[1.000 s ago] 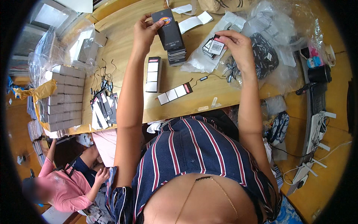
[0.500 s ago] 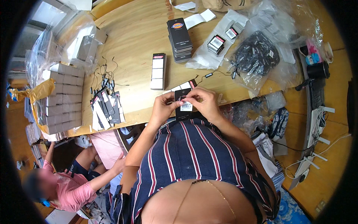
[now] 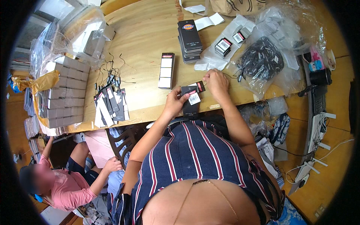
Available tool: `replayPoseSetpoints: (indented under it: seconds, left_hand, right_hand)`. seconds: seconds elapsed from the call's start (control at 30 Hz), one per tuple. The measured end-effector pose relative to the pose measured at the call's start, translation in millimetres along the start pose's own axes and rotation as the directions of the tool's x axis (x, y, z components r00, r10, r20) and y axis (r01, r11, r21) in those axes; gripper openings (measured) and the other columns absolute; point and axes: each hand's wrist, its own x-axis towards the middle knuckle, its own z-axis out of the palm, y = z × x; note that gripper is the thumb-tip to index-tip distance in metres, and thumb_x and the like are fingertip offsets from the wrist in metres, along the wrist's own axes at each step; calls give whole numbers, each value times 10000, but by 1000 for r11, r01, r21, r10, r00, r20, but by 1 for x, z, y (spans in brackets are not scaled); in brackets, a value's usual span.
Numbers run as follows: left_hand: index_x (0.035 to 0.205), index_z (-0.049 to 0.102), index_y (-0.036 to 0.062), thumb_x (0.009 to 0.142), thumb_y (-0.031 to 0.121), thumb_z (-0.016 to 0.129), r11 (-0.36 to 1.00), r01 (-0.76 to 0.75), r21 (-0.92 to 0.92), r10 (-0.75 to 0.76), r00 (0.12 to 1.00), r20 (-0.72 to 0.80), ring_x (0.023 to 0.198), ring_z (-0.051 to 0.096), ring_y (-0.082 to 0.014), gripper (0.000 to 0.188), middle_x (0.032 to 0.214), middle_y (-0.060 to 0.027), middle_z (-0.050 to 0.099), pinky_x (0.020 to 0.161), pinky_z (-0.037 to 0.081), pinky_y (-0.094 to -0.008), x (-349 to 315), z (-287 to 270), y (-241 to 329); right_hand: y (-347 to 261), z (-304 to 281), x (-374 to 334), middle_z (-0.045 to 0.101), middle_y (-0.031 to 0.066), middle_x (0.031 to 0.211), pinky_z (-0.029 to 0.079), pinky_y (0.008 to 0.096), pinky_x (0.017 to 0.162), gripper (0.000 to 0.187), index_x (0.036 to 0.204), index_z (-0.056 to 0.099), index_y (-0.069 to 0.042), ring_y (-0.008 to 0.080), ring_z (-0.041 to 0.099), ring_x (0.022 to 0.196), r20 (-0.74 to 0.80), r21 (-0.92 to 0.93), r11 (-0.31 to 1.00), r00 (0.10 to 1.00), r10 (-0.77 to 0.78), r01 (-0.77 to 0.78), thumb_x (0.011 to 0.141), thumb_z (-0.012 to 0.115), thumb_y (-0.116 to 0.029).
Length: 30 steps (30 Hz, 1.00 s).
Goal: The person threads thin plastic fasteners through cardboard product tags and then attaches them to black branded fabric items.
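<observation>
My left hand pinches a black hang tag near the table's front edge. A small white label card with a red strip lies over that tag, tilted, under the left thumb. Just beyond it shows the black, red-marked end of another tag; the rest of it is hidden. To the right, my right hand is closed down at the table, its fingertips on a thin black tag string that runs out on its right side.
Ahead stand a stack of black tags and a narrow tag stack. Small label cards and a bag of black strings lie right. Strung tags and white boxes are left; a person in pink sits there.
My right hand has left the tag and moved right and away, onto the string. My left hand keeps the tag, the label card now tilted. The seated person's hand has shifted.
</observation>
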Motion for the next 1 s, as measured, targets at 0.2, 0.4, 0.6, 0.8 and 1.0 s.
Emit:
replayPoseSetpoints:
  seconds: [0.2,0.4,0.6,0.8,1.0]
  left_hand:
    - [856,516,-23,750,55,591,998,34,61,-30,997,-65,689,534,-100,151,770,-56,579,615,443,-227,7,5,2]
    - [777,516,7,742,95,615,966,-236,109,250,957,-144,619,505,-69,137,698,-27,565,548,418,-206,16,26,22]
    - [775,507,10,732,103,631,868,-339,364,415,896,-155,583,474,-50,160,645,-9,534,511,397,-193,23,40,41]
    - [775,520,-9,702,79,654,810,-395,433,518,828,-215,582,486,-54,177,637,-36,556,508,398,-192,13,52,59]
    - [755,533,-15,693,55,652,713,-464,525,639,738,-216,564,513,-77,151,605,-71,562,504,415,-212,9,51,63]
  right_hand:
    - [42,-36,9,597,94,754,457,255,596,43,762,535,-14,154,575,671,-95,855,509,995,-25,94,766,552,-53]
    - [52,-83,4,593,90,739,460,215,599,34,777,547,9,120,570,647,-166,959,233,986,7,160,753,535,29]
    - [9,-60,-13,613,74,779,456,200,592,141,858,590,46,100,572,639,-19,898,439,998,-56,42,721,580,18]
    - [0,-53,-13,609,57,706,449,206,542,79,755,600,28,86,564,599,-107,813,565,990,-96,142,688,624,-5]
    - [-8,-51,-10,577,40,654,441,195,527,63,681,581,19,86,541,558,-55,821,564,996,-76,88,665,640,2]
